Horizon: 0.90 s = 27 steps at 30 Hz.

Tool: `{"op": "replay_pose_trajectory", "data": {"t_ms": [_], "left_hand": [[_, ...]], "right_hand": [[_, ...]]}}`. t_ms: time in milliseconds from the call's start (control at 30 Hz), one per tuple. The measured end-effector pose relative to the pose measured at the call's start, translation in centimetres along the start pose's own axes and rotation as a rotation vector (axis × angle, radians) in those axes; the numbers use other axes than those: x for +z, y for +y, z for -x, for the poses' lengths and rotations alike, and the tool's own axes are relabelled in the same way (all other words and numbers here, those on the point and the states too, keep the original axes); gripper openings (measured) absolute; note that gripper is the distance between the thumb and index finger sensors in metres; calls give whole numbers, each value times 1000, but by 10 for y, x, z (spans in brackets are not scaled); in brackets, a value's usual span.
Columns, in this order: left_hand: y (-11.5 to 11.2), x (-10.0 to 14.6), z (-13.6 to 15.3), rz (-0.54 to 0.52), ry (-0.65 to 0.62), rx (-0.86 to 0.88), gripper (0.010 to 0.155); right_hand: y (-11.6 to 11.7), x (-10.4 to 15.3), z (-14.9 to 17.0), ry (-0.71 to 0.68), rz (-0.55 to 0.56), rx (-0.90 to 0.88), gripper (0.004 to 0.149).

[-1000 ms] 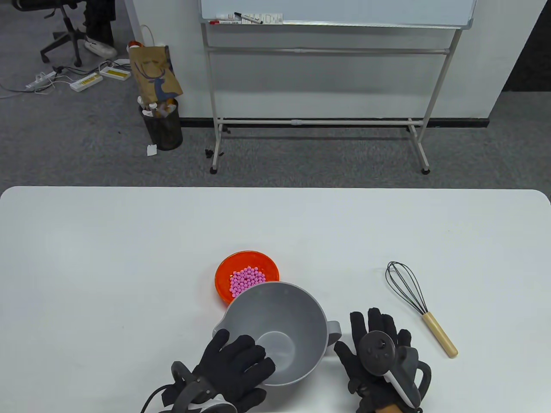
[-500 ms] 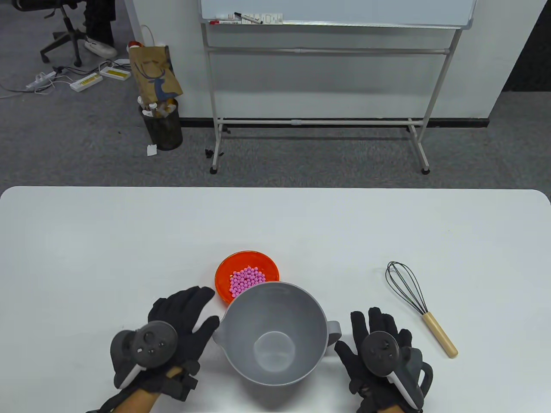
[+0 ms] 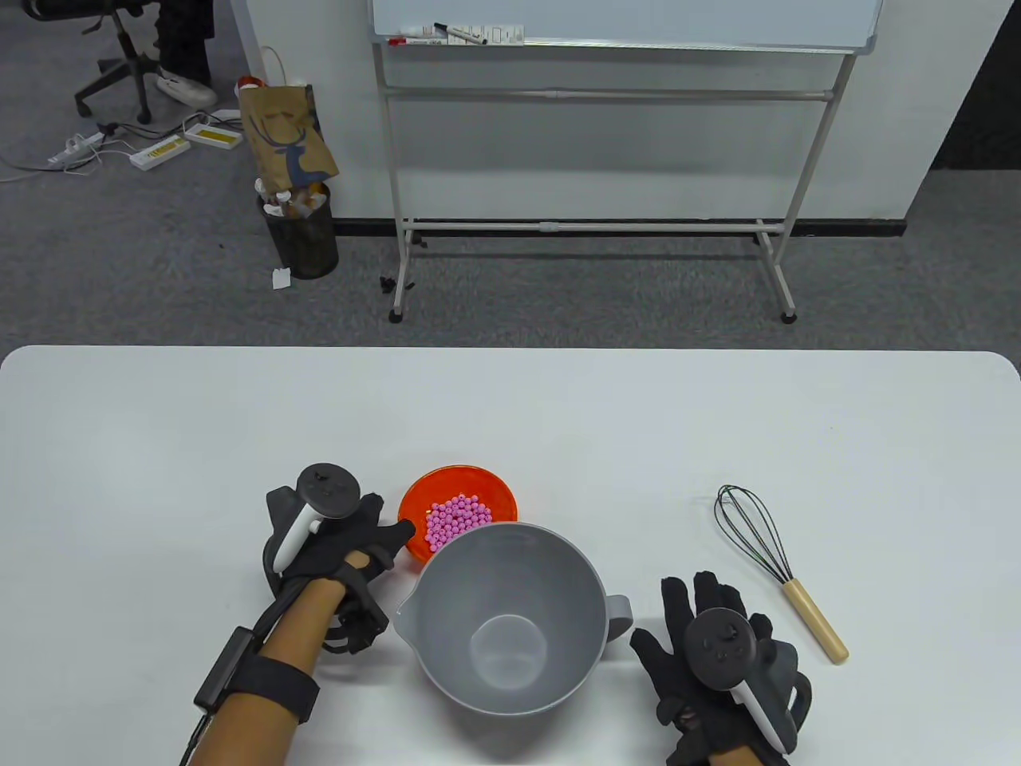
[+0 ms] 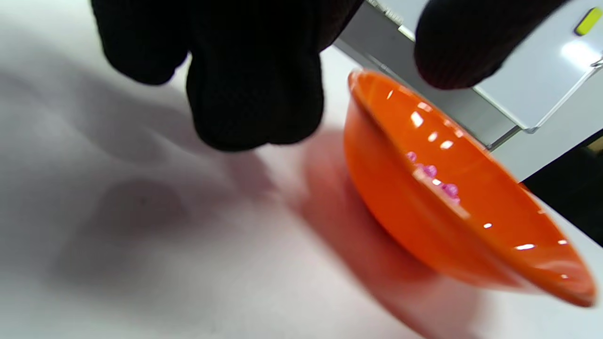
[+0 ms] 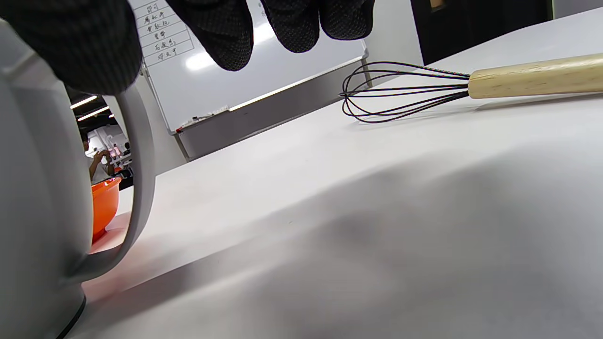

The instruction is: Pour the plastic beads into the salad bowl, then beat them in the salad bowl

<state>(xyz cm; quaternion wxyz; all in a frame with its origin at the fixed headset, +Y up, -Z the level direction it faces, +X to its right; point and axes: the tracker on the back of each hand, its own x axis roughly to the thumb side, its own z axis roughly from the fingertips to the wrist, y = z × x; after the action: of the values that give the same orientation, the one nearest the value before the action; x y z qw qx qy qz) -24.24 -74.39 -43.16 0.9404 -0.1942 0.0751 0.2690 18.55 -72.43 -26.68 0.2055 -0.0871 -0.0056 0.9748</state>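
An orange bowl [image 3: 415,499] holding pink plastic beads [image 3: 455,519] sits just behind the empty grey salad bowl [image 3: 447,590], which has a handle [image 3: 618,614] on its right. My left hand [image 3: 375,531] is at the orange bowl's left side. In the left wrist view its fingers [image 4: 254,94] hang beside the orange bowl's [image 4: 400,202] outer wall and the thumb hovers over the rim, with a gap showing. My right hand [image 3: 686,630] lies flat with its fingers spread, just right of the handle. A whisk [image 3: 778,570] with a wooden handle lies further right.
The white table [image 3: 239,415] stretches wide to the left and behind the bowls. Beyond its far edge stand a whiteboard frame [image 3: 590,227] and a waste bin [image 3: 301,235] on the carpet.
My left hand left the near-left rim of the grey bowl, swung out to the left, then moved forward to the orange bowl's left side. My right hand shifted slightly to the right.
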Motion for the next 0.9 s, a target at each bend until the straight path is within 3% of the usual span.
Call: {"op": "replay_pose_trajectory", "data": {"t_ms": [167,300,500,667,900], "left_hand": [[-16,-16,5,41,-6,90,68],[-17,-16,8,20,-26,218,57],[-14,-12,16,-67,-1,261,55],[4,2,17,-152,1,262,55],[48,40,17,-256,-52,331,56]], "right_hand": [[1,-3,4,11,-12,-10,76],[1,-3,4,12,-14,-10,76],[0,-2,3,10,-4,-12,76],[0,-2,4,18,-6,-11,76],[0,-2,5,22,-12,-10,76]]}}
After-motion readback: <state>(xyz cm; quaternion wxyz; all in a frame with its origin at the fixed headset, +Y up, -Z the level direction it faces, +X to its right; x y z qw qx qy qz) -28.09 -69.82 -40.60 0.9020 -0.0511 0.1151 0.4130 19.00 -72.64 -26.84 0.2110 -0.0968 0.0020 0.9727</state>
